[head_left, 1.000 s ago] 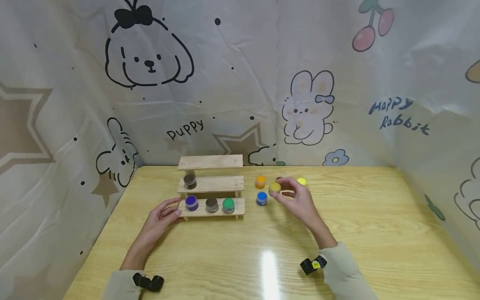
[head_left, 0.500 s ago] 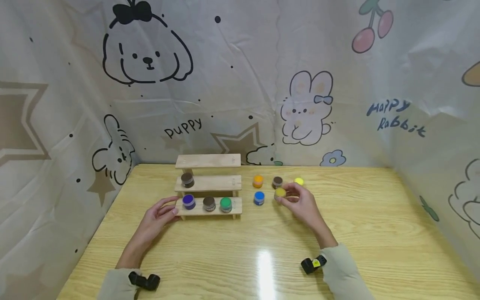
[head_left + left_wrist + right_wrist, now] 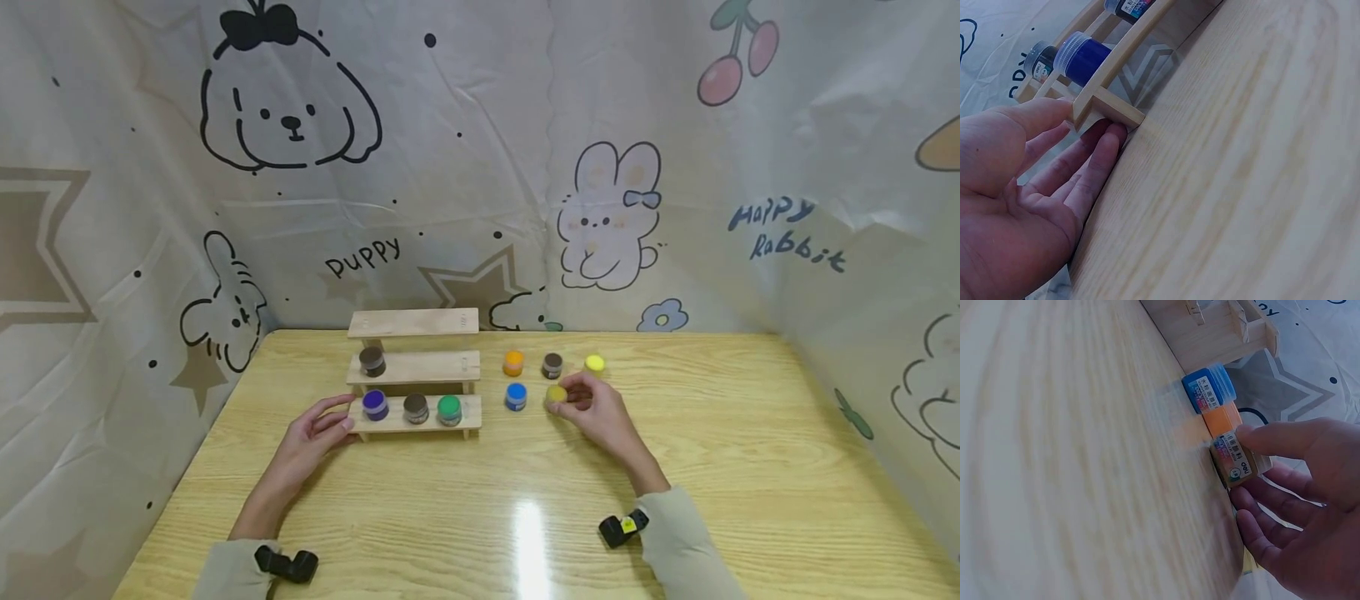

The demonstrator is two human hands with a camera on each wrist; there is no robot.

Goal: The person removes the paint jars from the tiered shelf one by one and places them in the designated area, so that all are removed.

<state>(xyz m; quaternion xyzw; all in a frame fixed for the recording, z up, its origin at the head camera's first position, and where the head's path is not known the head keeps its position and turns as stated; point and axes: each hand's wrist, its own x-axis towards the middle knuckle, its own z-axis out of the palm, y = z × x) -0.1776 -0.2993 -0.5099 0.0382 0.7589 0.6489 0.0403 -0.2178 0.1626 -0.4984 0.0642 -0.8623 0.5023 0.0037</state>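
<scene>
My right hand pinches a mustard-yellow paint jar between thumb and fingers. In the right wrist view this paint jar stands at the tabletop, its printed label facing the camera. On the left, my left hand holds the end of the lowest step of a three-tier wooden rack, with the thumb at the front corner. That step bears a purple jar, a dark brown jar and a green jar. Another dark jar sits on the middle step.
Between rack and right hand stand an orange jar and a blue jar. Behind the held jar are a dark brown jar and a bright yellow jar. A printed cloth hangs behind the wooden table.
My right hand has lowered the mustard-yellow jar toward the table, slightly right of the blue jar, uncovering the dark brown jar behind. The left hand stays at the rack; the head view shifts slightly.
</scene>
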